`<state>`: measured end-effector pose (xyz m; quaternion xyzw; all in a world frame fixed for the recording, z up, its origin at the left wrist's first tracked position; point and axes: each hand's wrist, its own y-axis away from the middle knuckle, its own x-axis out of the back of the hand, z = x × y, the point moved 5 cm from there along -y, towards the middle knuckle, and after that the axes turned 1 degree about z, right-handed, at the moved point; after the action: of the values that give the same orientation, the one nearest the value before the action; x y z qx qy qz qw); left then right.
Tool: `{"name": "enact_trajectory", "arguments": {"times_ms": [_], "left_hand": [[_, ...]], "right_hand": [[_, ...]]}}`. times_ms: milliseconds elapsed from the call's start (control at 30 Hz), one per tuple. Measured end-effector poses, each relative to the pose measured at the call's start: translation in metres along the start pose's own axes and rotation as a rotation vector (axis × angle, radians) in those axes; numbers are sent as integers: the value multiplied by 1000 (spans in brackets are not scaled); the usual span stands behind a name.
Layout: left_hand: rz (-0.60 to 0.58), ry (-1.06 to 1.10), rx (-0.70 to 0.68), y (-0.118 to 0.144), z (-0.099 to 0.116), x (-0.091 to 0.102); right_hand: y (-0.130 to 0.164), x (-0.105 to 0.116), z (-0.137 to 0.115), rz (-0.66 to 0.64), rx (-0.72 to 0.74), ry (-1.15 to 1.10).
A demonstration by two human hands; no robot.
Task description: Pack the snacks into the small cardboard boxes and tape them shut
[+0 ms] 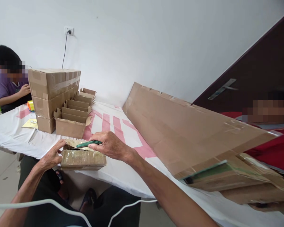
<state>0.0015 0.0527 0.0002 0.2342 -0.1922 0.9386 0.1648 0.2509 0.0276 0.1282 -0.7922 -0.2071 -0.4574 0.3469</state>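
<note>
A small cardboard box point(84, 160) wrapped in shiny tape sits at the table's near edge, with a dark gap along its top. My left hand point(50, 157) grips the box's left end, fingers at the upper corner and thumb on the side. Closed around a green ribbed-handled knife point(88, 143), my right hand point(111, 145) is just above the top of the box. The knife's thin blade points left and meets the top near the gap; its tip is hard to make out.
Behind my hands stand open cardboard trays point(69, 127) in a row, beside stacked taped cartons point(54, 85). A large cardboard sheet point(180, 126) leans on the right. A white cable point(44, 201) crosses in front. One person point(7, 82) sits far left, another point(267, 138) at right.
</note>
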Motion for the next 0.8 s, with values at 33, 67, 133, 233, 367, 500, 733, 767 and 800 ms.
{"name": "enact_trajectory", "arguments": {"times_ms": [33, 67, 133, 233, 367, 500, 733, 767, 800], "left_hand": [[0, 2, 1, 0, 0, 0], [0, 5, -2, 1, 0, 0], [-7, 8, -10, 1, -1, -1], [-1, 2, -20, 0, -4, 0], [5, 10, -17, 0, -4, 2], [-14, -4, 26, 0, 2, 5], [-21, -14, 47, -7, -13, 9], [-15, -19, 39, -9, -18, 10], [-3, -45, 28, -10, -22, 11]], "right_hand": [[-1, -3, 1, -15, -2, 16], [-1, -5, 1, -27, -4, 34], [-2, -8, 3, -45, -7, 74], [-1, -7, 5, -53, -12, 111], [5, 2, 10, -84, -67, 182], [17, 14, 21, -157, -170, 268], [41, 37, 42, -174, -232, 314], [42, 37, 44, -176, -238, 320], [42, 36, 45, -181, -248, 332]]}}
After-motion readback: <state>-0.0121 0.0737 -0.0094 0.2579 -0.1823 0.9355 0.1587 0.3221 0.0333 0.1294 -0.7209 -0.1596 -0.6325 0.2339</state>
